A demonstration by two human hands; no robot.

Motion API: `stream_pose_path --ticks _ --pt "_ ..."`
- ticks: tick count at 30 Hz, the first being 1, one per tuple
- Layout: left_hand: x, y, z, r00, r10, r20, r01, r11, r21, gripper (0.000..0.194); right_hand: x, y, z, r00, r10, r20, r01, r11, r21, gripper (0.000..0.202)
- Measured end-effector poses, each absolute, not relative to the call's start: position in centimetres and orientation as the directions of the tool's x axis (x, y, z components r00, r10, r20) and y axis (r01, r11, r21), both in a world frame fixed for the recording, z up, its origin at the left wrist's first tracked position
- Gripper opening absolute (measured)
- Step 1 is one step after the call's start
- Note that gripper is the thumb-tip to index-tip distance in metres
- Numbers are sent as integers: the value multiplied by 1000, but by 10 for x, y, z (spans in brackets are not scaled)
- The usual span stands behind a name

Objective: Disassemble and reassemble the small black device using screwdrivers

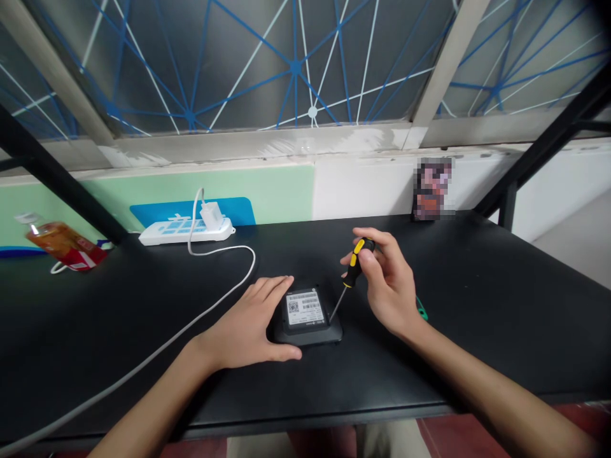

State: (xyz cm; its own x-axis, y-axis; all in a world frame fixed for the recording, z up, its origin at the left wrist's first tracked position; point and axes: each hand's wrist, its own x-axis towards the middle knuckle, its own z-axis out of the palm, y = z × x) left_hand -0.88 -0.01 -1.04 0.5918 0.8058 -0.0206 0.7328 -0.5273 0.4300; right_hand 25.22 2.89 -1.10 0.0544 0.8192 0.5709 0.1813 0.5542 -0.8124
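A small black electronic device (pixel 312 336) lies label side up on the desk, with a white label (pixel 305 308) carrying a QR code and barcodes. My left hand (pixel 248 324) holds it from the left, thumb along the near edge and fingers at the far edge. In my right hand (pixel 389 280) is a screwdriver (pixel 354 267) with a black and yellow handle, gripped between thumb and fingers. Its shaft slants down to the left, and the tip meets the device near the label's lower right corner. Whether a screw sits under the tip is too small to tell.
Behind my right wrist a green object (pixel 421 308) is mostly hidden. A white power strip (pixel 188 231) with a plugged-in charger (pixel 211 216) lies at the back; its white cable (pixel 210 308) crosses the desk's left side. A drink bottle (pixel 67 243) and a pixelated item (pixel 432 189) stand farther out.
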Motion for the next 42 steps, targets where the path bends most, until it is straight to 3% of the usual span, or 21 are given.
stream_pose_path --ticks 3,13,19,27,42 --pt "-8 0 -11 591 806 -31 737 -524 428 110 252 29 -12 25 847 531 82 528 -846 34" --pt "-8 -1 -9 595 803 -10 726 -532 436 108 253 31 -12 -14 869 495 38 495 -868 44" --pt "-8 -1 -10 591 806 -20 733 -527 431 110 250 31 -12 56 865 499 123 490 -863 49" --pt "-10 0 -17 612 791 31 703 -561 438 107 249 34 -10 161 833 530 17 534 -845 42" --pt "2 -5 -19 655 751 88 647 -617 447 113 234 21 -15 11 844 537 -102 535 -839 44"
